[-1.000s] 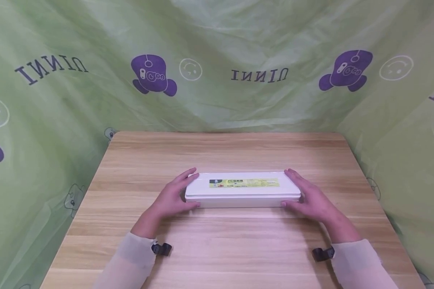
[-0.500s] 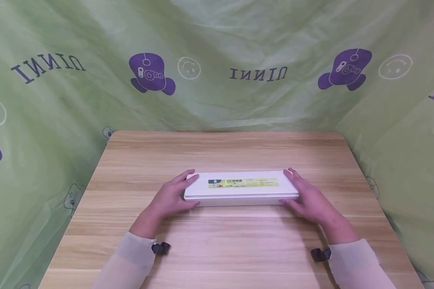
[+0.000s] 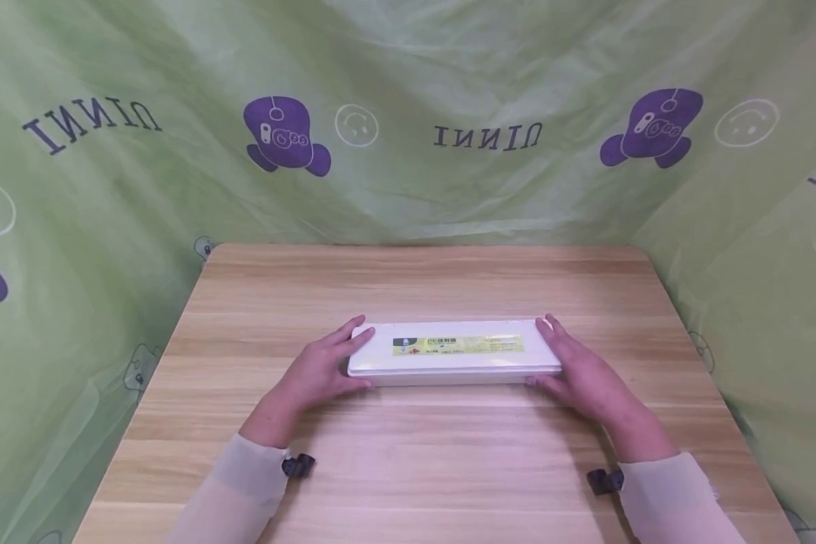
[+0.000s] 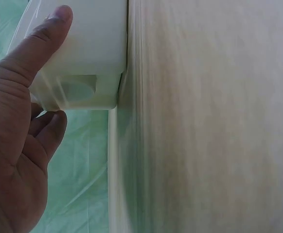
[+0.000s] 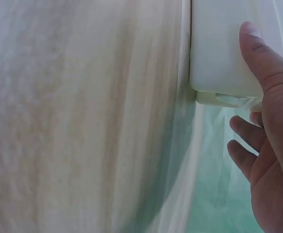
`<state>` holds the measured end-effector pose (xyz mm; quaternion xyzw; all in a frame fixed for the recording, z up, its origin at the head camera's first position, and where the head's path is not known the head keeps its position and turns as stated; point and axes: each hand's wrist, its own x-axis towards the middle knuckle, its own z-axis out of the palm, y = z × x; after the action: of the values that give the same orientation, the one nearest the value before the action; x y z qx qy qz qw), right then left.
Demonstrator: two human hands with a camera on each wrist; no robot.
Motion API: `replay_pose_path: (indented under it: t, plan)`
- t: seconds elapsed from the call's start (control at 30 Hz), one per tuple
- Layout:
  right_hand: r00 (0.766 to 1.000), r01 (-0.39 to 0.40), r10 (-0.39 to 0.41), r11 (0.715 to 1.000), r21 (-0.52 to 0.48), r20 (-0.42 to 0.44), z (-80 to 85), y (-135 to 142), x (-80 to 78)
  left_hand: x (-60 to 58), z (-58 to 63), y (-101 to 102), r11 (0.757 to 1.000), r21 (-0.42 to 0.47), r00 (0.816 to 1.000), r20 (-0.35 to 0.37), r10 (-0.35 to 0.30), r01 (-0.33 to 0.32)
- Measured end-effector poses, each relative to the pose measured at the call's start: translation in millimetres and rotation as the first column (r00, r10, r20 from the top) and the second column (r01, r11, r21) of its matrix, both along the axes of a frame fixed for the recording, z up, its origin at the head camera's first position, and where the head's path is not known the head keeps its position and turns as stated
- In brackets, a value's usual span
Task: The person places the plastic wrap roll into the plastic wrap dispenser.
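A long white cling film box (image 3: 455,326) with a yellow-green label lies crosswise on the wooden table, lid side up. My left hand (image 3: 323,369) grips its left end, thumb on the front face and fingers over the far edge. At the opposite end my right hand (image 3: 588,381) holds it the same way. In the left wrist view the thumb presses the pale side of the box (image 4: 95,43), above a recess in the end. The right wrist view has the thumb against the box (image 5: 219,53), with several fingers loosely bent below its end.
The wooden table (image 3: 435,468) spreads out around the box, its far edge near a green curtain (image 3: 408,196) printed with purple figures. The curtain also hangs along both sides. Each wrist wears a small black camera, one by the left sleeve (image 3: 227,491).
Both hands keep their places at the ends of the box. The front face of the box shows slightly less than before, and the head view has shifted a little.
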<state>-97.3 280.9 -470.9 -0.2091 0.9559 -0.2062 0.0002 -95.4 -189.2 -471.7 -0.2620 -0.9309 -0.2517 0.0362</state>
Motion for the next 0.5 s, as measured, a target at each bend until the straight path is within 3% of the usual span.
replay_pose_path:
  t: [0.37,0.5]
  plan:
    - [1.0,0.02,-0.02,1.0,-0.012,0.02,4.7,-4.1,3.3,-4.4,0.7,-1.6,1.0,-0.005,1.0,0.014,0.027,-0.027]
    - [0.999,0.024,-0.024,0.999,-0.021,0.026,4.9,-3.5,4.4,-2.8,0.2,-1.5,1.0,0.02,0.998,0.054,0.019,-0.02]
